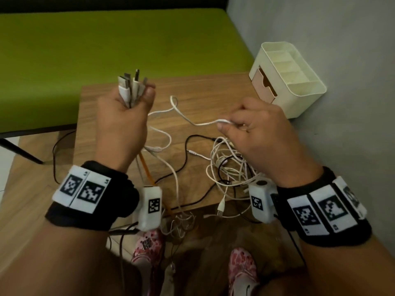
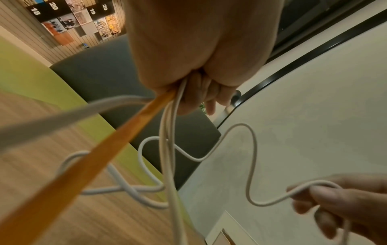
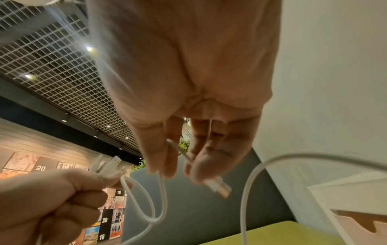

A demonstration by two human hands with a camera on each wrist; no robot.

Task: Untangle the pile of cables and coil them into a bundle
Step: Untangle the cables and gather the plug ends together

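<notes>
Plug ends (image 1: 132, 86) stand gathered in the left hand (image 1: 123, 122), fisted round them above the wooden surface (image 1: 205, 92). The right hand (image 1: 254, 129) pinches the plug end of a white cable (image 1: 183, 116) that loops between the two. Best, I judge, to feed that end up beside the others, pulling slowly so its loops don't knot. The tangled pile (image 1: 230, 167) lies near the surface's front edge. A cream organizer (image 1: 286, 80) sits by the grey wall, a green bench (image 1: 106, 45) beyond.

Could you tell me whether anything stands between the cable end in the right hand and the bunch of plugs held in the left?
Nothing visible does. The right hand pinches the white cable, which loops through open air above the table toward the plugs gripped in the left hand.
</notes>
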